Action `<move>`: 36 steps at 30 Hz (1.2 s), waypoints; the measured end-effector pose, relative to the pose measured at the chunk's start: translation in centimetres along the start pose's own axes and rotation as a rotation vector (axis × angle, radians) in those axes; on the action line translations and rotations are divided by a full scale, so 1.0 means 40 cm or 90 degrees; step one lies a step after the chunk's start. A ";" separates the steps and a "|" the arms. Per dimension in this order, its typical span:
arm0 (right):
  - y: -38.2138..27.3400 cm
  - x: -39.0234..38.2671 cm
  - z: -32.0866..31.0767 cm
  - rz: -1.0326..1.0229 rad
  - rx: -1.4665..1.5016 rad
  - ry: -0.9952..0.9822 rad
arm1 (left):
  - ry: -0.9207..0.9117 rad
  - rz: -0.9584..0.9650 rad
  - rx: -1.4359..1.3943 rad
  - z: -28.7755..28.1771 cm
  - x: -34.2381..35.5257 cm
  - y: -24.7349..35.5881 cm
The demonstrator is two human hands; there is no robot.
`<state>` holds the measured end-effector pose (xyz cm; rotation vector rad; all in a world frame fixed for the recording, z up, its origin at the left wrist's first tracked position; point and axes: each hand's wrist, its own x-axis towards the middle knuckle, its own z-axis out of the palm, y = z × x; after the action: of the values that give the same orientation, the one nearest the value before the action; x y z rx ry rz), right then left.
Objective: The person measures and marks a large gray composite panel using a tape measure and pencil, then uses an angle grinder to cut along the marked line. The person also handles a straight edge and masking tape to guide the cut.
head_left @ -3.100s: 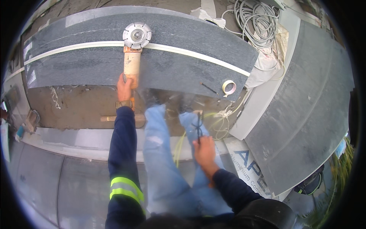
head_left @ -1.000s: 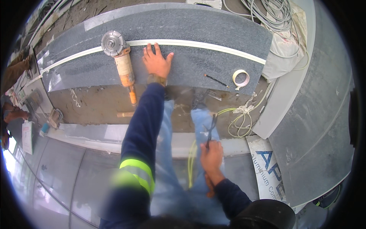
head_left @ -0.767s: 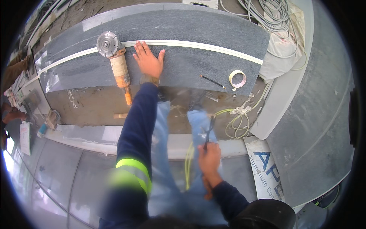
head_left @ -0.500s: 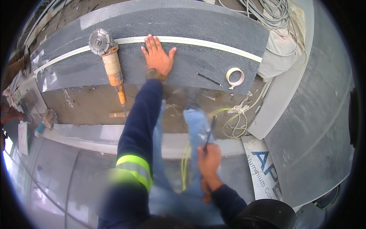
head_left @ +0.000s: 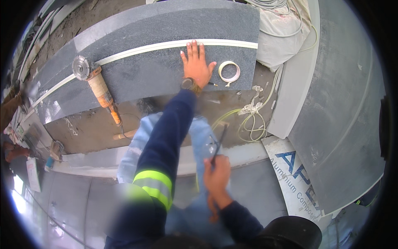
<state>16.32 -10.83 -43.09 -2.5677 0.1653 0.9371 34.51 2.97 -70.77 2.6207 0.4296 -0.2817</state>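
My left hand [head_left: 197,68] lies flat with fingers spread on a dark grey speckled stone slab [head_left: 157,74]. Its fingertips touch a narrow white strip [head_left: 137,50] that runs lengthwise across the slab. A pencil [head_left: 212,84] pokes out beside my left wrist, most of it hidden. Just right of that hand sits a roll of pale masking tape [head_left: 222,74]. Lower down, in front of my legs, my right hand [head_left: 217,176] is closed around a thin dark rod-like tool [head_left: 219,143], whose kind I cannot make out.
An orange angle grinder [head_left: 100,89] with a metal disc rests across the slab's left part. Green hose [head_left: 253,132] and grey cable [head_left: 300,31] lie to the right, near a large grey panel [head_left: 331,112]. A wooden handle [head_left: 124,135] lies on the ground. Another person's arm [head_left: 16,151] shows far left.
My left hand has slid right along the strip, closer to the tape, and its wrist now covers most of the pencil. My right hand keeps its hold. The whole view has shifted right.
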 end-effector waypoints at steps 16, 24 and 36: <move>-0.128 -0.080 0.084 -0.130 -0.082 -0.009 | -0.262 -0.290 -0.166 -0.527 -0.776 -0.434; -0.252 -0.078 0.188 -0.087 -0.111 -0.002 | 0.064 -0.225 0.084 -0.608 -0.518 -1.059; -0.341 -0.206 0.456 -0.145 -0.157 0.022 | 0.111 -0.551 0.106 -0.691 -0.318 -1.532</move>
<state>2.48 8.83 -46.01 -2.7520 -0.2445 0.8748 4.84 64.57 -68.62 2.4610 1.6528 -0.3654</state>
